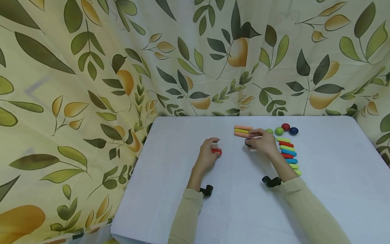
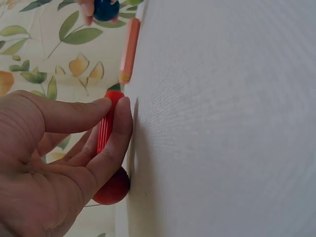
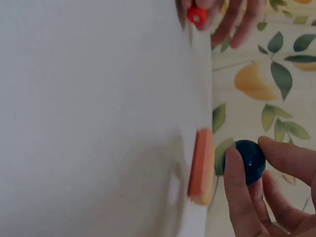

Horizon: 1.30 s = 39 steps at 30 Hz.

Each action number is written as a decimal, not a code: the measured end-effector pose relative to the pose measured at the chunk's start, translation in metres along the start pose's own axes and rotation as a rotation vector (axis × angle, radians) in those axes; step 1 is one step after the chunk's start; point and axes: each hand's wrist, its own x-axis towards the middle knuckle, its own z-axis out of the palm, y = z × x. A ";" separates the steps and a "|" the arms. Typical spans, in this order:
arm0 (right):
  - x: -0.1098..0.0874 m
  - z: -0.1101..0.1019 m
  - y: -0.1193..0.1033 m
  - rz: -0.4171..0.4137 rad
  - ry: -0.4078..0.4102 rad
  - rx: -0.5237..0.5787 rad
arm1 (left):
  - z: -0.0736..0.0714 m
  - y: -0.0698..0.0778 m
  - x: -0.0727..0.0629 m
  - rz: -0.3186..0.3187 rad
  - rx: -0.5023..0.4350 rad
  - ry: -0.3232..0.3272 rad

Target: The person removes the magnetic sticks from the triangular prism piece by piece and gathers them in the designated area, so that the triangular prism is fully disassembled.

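Observation:
My left hand (image 1: 208, 155) pinches a short ribbed red stick (image 2: 109, 118) between thumb and index finger, low over the table. A dark red ball (image 2: 112, 187) shows just beyond those fingers in the left wrist view; whether they touch it I cannot tell. My right hand (image 1: 262, 142) holds a glossy dark blue ball (image 3: 250, 162) by thumb and fingertips, in front of a small group of orange and yellow sticks (image 1: 241, 134). In the right wrist view an orange stick (image 3: 201, 163) lies on the table near that hand.
Right of my right hand runs a column of green, red and blue sticks (image 1: 287, 152), partly behind the forearm. Behind it sit green balls (image 1: 279, 130), a red ball (image 1: 285, 126) and another dark blue ball (image 1: 294, 131). A leaf-patterned curtain (image 1: 195, 67) borders the white table (image 1: 158, 189).

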 end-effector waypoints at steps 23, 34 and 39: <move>0.055 -0.032 0.007 0.002 0.147 -0.050 | -0.001 0.000 -0.001 -0.018 -0.027 -0.009; 0.061 -0.034 0.010 -0.009 0.191 -0.196 | 0.001 0.001 -0.003 -0.031 -0.013 -0.013; 0.063 -0.035 0.009 -0.009 0.184 -0.230 | 0.000 0.001 -0.002 -0.018 0.009 -0.012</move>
